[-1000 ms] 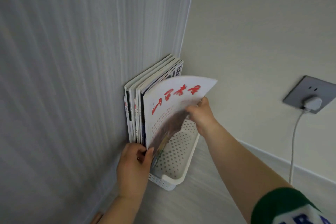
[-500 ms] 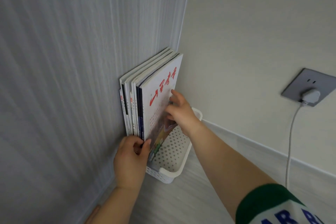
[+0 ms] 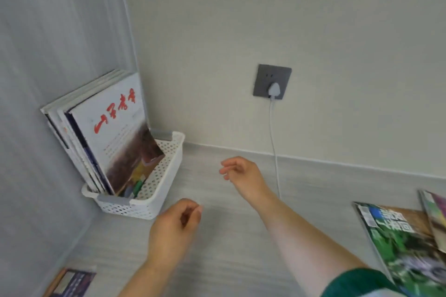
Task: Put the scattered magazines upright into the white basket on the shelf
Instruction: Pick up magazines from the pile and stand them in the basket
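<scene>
A white perforated basket point(image 3: 159, 183) stands in the shelf's left corner. Several magazines stand upright in it and lean against the left wall; the front one point(image 3: 115, 132) is white with red characters. My left hand point(image 3: 172, 229) hovers in front of the basket, fingers curled, holding nothing. My right hand point(image 3: 243, 173) is to the right of the basket, fingers loosely apart and empty. A green-covered magazine point(image 3: 405, 243) lies flat at the right, with another magazine point(image 3: 434, 214) partly over its far edge. A dark magazine point(image 3: 70, 282) lies at the bottom left.
A grey wall socket point(image 3: 271, 80) holds a white plug whose cable point(image 3: 275, 147) runs down to the shelf behind my right wrist. Walls close the left side and the back. The grey shelf surface point(image 3: 229, 248) spreads between basket and flat magazines.
Both hands have let go of the white red-lettered magazine, which now stands in the basket, and have pulled back. The view has swung right and down, revealing flat magazines.
</scene>
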A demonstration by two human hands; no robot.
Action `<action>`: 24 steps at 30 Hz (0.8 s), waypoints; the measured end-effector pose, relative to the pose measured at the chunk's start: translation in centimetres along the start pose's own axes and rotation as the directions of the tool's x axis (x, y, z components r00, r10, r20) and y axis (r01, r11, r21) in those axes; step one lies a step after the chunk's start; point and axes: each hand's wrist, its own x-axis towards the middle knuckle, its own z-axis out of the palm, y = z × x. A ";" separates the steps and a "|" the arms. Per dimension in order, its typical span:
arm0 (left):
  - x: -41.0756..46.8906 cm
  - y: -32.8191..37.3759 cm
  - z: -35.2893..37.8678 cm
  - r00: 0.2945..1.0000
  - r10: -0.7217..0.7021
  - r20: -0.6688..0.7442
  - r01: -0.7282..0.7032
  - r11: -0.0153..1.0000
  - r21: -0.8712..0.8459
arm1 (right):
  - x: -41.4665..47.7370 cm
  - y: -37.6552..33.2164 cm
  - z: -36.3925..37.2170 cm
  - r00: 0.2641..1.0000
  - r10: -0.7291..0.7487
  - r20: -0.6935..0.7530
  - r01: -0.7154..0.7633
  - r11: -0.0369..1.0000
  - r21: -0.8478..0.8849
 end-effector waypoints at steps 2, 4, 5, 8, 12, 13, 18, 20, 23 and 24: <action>-1.5 1.5 2.3 0.996 -0.009 0.092 0.009 1.000 0.001 | -1.4 1.8 -4.7 0.999 0.004 -0.040 -0.008 0.995 -0.101; -3.1 3.2 5.3 0.983 -0.014 0.182 0.009 1.000 0.027 | -3.3 4.2 -10.6 0.991 0.031 -0.129 -0.055 0.981 -0.186; -3.8 4.0 6.8 0.977 -0.016 0.214 0.008 0.999 0.041 | -4.4 5.5 -13.5 0.980 0.054 -0.190 -0.093 0.974 -0.206; -6.2 7.2 12.1 0.953 -0.006 0.302 -0.014 0.998 0.065 | -9.1 10.4 -22.6 0.898 0.100 -0.429 -0.234 0.933 -0.273; -9.0 10.6 19.0 0.893 0.027 0.449 -0.060 0.997 0.058 | -16.6 17.1 -32.1 0.723 0.206 -0.659 -0.491 0.824 -0.282; -9.6 11.4 20.6 0.878 0.040 0.477 -0.078 0.995 0.061 | -18.4 18.5 -34.0 0.673 0.224 -0.705 -0.556 0.782 -0.283; -12.1 14.9 28.0 0.767 0.109 0.633 -0.223 0.969 0.104 | -25.1 24.2 -40.3 0.624 0.238 -0.744 -0.761 0.401 -0.510; -12.9 16.2 30.6 0.730 0.139 0.669 -0.291 0.949 0.121 | -26.4 25.9 -40.6 0.686 0.218 -0.694 -0.722 0.320 -0.613; -13.8 18.5 34.2 0.640 0.217 0.737 -0.456 0.879 0.137 | -27.1 26.2 -40.0 0.706 0.057 -0.706 -0.675 0.357 -0.646; -13.9 19.4 35.4 0.607 0.246 0.756 -0.505 0.854 0.128 | -27.1 26.0 -39.9 0.695 0.001 -0.719 -0.665 0.381 -0.642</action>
